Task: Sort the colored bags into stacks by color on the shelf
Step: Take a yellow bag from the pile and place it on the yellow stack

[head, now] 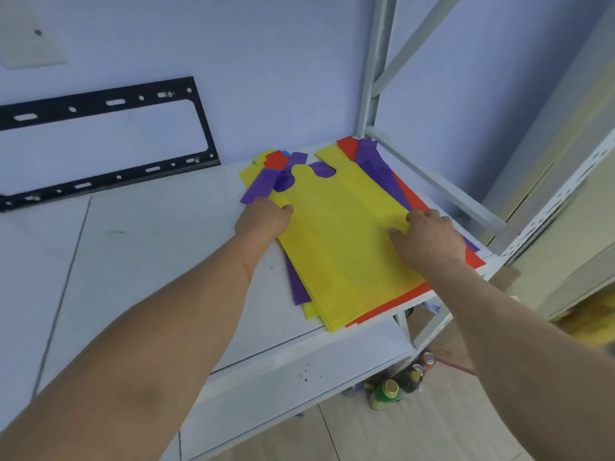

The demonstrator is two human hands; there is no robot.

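A mixed pile of flat bags lies on the right end of the white shelf [139, 247]. A yellow bag [342, 241] is on top, with purple bags [379, 168] and red bags [409, 297] showing underneath and around it. My left hand [263, 219] grips the yellow bag's left edge, fingers curled under it. My right hand [429, 237] rests on the bag's right side, its thumb spread on top and its fingertips curled over the edge. Whether it pinches the bag is unclear.
A black metal bracket [106, 141] leans against the wall at the shelf's back left. Grey shelf posts and a rail [442, 188] frame the right end. Bottles and cans [399, 380] stand on the floor below the shelf's right corner.
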